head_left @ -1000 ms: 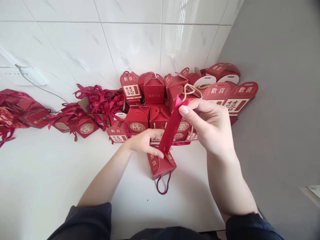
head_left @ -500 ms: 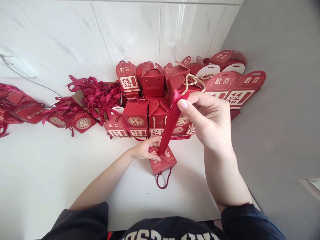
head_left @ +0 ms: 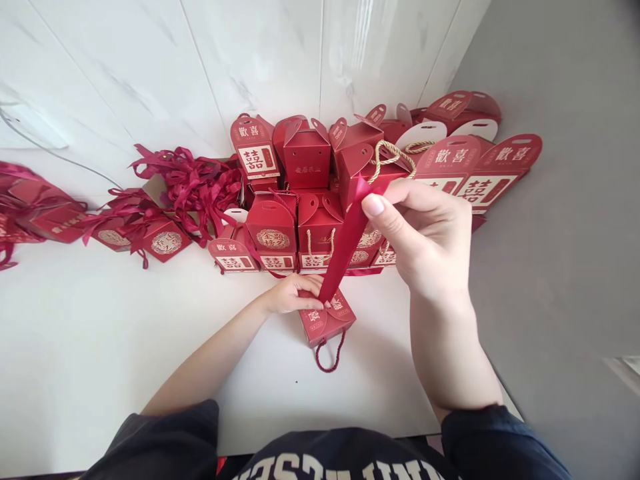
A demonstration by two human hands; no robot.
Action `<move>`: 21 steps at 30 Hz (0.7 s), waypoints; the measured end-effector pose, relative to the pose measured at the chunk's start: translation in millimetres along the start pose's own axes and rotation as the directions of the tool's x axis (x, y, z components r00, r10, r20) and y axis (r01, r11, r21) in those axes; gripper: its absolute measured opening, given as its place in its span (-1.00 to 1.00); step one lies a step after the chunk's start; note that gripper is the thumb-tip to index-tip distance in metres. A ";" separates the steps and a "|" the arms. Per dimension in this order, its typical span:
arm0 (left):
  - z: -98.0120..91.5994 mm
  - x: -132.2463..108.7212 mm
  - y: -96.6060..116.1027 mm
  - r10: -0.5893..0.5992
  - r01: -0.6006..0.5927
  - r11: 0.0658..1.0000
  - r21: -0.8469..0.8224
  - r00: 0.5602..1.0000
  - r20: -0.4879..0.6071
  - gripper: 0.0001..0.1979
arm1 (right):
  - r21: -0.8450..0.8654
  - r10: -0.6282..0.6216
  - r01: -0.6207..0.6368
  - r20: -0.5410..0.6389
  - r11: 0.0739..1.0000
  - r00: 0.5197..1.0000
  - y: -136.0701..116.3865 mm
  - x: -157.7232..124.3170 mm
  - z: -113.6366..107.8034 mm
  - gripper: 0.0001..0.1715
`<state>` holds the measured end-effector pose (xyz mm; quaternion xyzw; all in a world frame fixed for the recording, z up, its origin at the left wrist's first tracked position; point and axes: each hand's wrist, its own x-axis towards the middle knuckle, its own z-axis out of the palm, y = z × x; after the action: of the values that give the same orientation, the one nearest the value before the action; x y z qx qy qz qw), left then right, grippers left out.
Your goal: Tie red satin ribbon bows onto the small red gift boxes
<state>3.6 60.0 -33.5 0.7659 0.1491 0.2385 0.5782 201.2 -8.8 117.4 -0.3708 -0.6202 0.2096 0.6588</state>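
A small red gift box with overlapping lobed flaps and white characters sits on the white table in front of me. A dark red cord loop hangs from its near side. My left hand is over the box's left and far side, thumb and fingertips closed around the foot of a wide red satin ribbon at the box top. The ribbon runs up taut and slanted to my right hand, which pinches its upper end between thumb and forefinger. Part of the left fingers is hidden behind the ribbon.
Behind, stacked red gift boxes line the tiled wall, some with gold cord handles. A heap of red ribbons and more boxes lie left. A grey panel bounds the right side.
My left thumb has slid up from the near flap and closed in at the ribbon's foot. My right hand, still pinching the ribbon, has shifted slightly right. The view has moved a little.
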 end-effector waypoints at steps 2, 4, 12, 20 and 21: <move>-1.5 1.3 3.9 -0.009 0.008 0.999 0.031 1.000 0.022 -0.82 | 0.011 -0.005 0.005 0.009 1.000 1.000 0.0 0.0 -0.1 -0.73; -2.1 2.9 10.6 -0.016 0.012 0.996 0.086 0.999 0.052 -0.82 | 0.004 0.000 0.000 0.029 1.000 1.000 0.7 -0.2 -0.3 -0.73; 1.3 6.0 24.4 0.002 -0.014 0.971 0.240 0.999 0.052 -0.84 | -0.051 0.043 -0.039 0.072 0.998 0.996 4.3 -2.0 0.5 -0.67; 0.3 7.3 16.2 0.008 -0.018 0.984 0.178 0.999 0.053 -0.86 | -0.028 0.045 -0.046 -0.022 0.999 0.999 9.0 -3.9 -4.3 -0.70; 0.5 7.6 15.2 0.013 -0.021 0.983 0.182 0.999 0.044 -0.86 | -0.020 0.068 -0.068 -0.029 0.997 0.997 10.1 -4.5 -6.0 -0.70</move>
<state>9.5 59.0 -17.6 0.8218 0.1515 0.2125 0.5064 208.2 -7.1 107.1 -0.4014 -0.5999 0.2200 0.6561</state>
